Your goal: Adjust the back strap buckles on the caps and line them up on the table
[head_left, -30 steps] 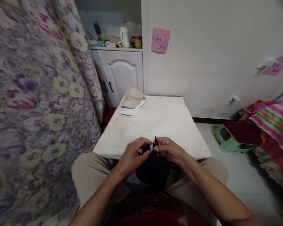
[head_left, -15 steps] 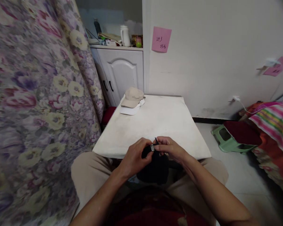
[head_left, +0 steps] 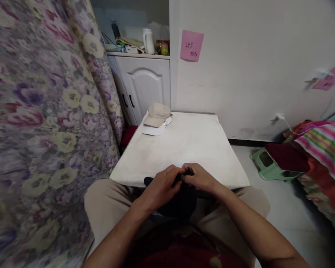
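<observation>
A black cap [head_left: 181,201] hangs at the near edge of the white table [head_left: 184,145], over my lap. My left hand [head_left: 163,186] and my right hand [head_left: 199,178] meet above it, each with fingers pinched on the cap's black back strap. The metal buckle is hidden between my fingers. A bit of the cap shows to the left of my left hand. A beige cap [head_left: 158,114] rests on a white cap [head_left: 153,130] at the table's far left corner.
A flowered cloth [head_left: 44,111] hangs close on the left. A white cabinet [head_left: 142,85] with a kettle and jars stands behind the table. A pink note [head_left: 191,46] is on the wall. A green stool [head_left: 270,163] and a striped blanket [head_left: 324,145] are on the right.
My hands have closed over the strap and dropped slightly. The buckle and strap tip, visible before, are now covered. The cap shifted a little left.
</observation>
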Tool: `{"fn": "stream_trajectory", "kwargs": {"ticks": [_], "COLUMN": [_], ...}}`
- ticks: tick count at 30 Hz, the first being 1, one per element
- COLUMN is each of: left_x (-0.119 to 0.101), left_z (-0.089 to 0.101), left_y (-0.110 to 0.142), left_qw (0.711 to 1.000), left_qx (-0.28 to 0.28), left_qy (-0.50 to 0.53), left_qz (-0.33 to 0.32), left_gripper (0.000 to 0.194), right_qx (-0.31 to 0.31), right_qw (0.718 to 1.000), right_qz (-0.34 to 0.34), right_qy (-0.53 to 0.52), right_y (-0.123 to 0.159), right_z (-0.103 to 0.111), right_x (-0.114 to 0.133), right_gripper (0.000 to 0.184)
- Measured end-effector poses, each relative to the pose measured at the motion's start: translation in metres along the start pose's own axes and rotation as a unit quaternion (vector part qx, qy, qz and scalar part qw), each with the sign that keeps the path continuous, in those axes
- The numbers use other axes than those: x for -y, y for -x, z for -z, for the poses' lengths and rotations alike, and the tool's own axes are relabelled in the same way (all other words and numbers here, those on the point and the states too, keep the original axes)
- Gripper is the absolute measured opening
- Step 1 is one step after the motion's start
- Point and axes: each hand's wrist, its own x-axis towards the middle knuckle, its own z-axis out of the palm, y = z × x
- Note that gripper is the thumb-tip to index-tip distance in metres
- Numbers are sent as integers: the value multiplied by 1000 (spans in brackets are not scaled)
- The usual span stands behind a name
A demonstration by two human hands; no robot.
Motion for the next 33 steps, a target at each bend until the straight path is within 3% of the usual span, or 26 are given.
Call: {"fn": "stream_trajectory", "kwargs": {"ticks": [7,11,15,18,21,24,28,31,33], "left_x": [1,7,14,15,16,15,15,15,16], "left_z": [3,-3,-7,-6,-5,-6,-12,-16,-16], "left_y": [-1,-1,-3,-5,-5,-4,-3,-3,-3], "left_qw": [989,962,928,909,915,928,933,942,951], "left_qx": [-39,-33,-9,7,13,7,-19,-42,-49], "left_qy": [122,234,338,383,372,342,324,292,261], "left_qz": [69,135,159,163,157,148,154,158,160], "left_gripper": [21,13,10,12,11,9,11,11,9], "right_qx": [17,59,62,57,43,-5,-80,-126,-112], "right_qw": [994,979,973,982,995,999,983,972,980], "right_qz": [-29,-12,-12,-7,-5,12,60,91,90], "right_qy": [-109,-195,-221,-179,-86,35,153,179,140], "right_y": [1,1,1,1,1,1,2,3,3], "right_z": [0,2,3,4,3,-1,-11,-17,-18], "right_x": [-6,-9,-9,-9,-10,-8,-5,-7,-10], "right_gripper": [12,15,17,14,10,4,5,7,6]}}
